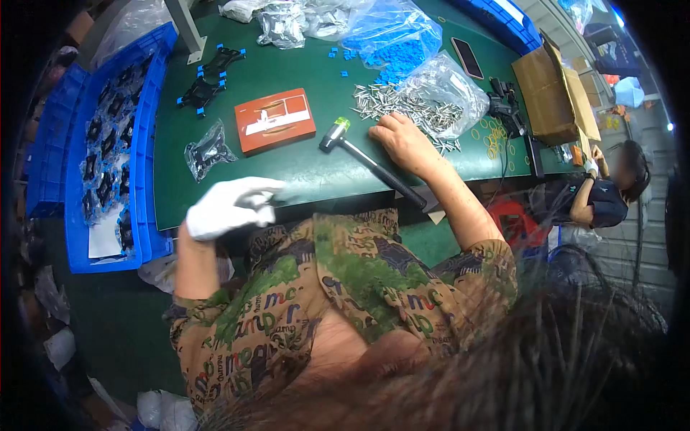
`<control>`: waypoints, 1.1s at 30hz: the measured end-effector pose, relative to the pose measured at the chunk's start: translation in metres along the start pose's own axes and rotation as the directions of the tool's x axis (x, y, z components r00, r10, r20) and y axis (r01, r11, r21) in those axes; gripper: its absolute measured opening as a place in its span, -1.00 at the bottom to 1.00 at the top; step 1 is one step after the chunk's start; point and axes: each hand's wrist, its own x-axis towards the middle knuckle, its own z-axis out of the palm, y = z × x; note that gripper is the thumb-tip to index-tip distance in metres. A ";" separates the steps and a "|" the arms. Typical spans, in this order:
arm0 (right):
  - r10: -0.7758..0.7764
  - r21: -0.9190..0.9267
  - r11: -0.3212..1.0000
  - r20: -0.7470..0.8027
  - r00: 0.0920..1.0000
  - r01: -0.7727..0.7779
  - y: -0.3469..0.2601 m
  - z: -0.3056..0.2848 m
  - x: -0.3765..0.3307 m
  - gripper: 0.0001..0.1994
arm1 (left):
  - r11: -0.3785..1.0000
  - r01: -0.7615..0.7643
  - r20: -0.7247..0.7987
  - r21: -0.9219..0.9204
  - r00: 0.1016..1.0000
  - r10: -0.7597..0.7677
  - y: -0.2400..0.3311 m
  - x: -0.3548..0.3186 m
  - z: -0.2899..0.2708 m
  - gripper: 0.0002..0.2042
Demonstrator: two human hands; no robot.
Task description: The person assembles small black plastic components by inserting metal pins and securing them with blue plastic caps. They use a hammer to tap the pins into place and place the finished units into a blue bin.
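Observation:
My left hand [228,208], in a white glove, is over the table's near edge, with its fingers bent toward the thumb. Motion smears the fingertips, and what they hold, if anything, is not clear. My bare right hand [408,145] rests on the green tabletop with its fingers curled under, at the near side of a pile of small silver metal pins [370,102]. What those fingers hold is hidden. Between my hands lies a hammer [374,167] with a black handle and a yellow-green tip. A red-brown box [274,121] with white patches lies left of it.
A bagged part [210,149] and black frames with blue corners [203,93] lie at left, beside a blue crate [149,161] of bagged parts. Blue pieces [399,61] spill from a bag behind. Rightward are a phone [467,57], yellow rings [494,138], a carton [543,97] and another person [600,190].

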 end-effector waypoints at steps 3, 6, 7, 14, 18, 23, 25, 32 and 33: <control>0.077 0.240 0.970 -0.211 0.974 -0.024 -0.012 -0.002 -0.001 -0.85 | 0.990 0.040 -0.279 0.137 0.960 0.000 0.016 -0.021 -0.020 -0.54; 0.190 0.600 0.800 -0.217 0.957 -0.022 -0.058 -0.014 0.006 -0.92 | 0.979 -0.016 -0.423 0.202 0.900 0.102 0.012 0.001 0.011 -0.61; 0.199 0.677 0.736 -0.181 0.963 -0.024 -0.075 -0.019 0.006 -0.91 | 0.977 0.040 -0.392 0.211 0.919 0.047 0.011 0.012 0.022 -0.64; 0.097 0.763 0.645 -0.135 0.986 0.041 -0.117 -0.029 0.018 -0.88 | 0.965 0.062 -0.437 0.256 0.897 0.059 -0.032 0.059 0.062 -0.75; 0.090 0.756 0.651 -0.173 0.981 0.073 -0.121 -0.022 0.022 -0.89 | 0.855 0.037 -0.423 0.518 0.880 0.218 -0.036 0.058 0.070 -0.74; 0.153 0.801 0.598 -0.099 0.983 -0.013 -0.124 -0.019 0.023 -0.90 | 0.815 0.054 -0.441 0.577 0.860 0.255 -0.042 0.061 0.074 -0.75; 0.123 0.711 0.701 -0.198 0.972 0.056 -0.124 -0.012 0.023 -0.88 | 0.765 0.100 -0.426 0.636 0.872 0.240 -0.029 0.061 0.079 -0.76; 0.128 0.531 0.847 -0.248 0.960 0.024 -0.132 -0.009 0.023 -0.77 | 0.533 0.104 -0.293 0.840 0.913 0.284 -0.038 0.062 0.077 -0.77; 0.155 0.569 0.822 -0.212 0.965 -0.007 -0.132 -0.010 0.021 -0.76 | 0.596 0.092 -0.290 0.798 0.925 0.246 -0.038 0.059 0.077 -0.77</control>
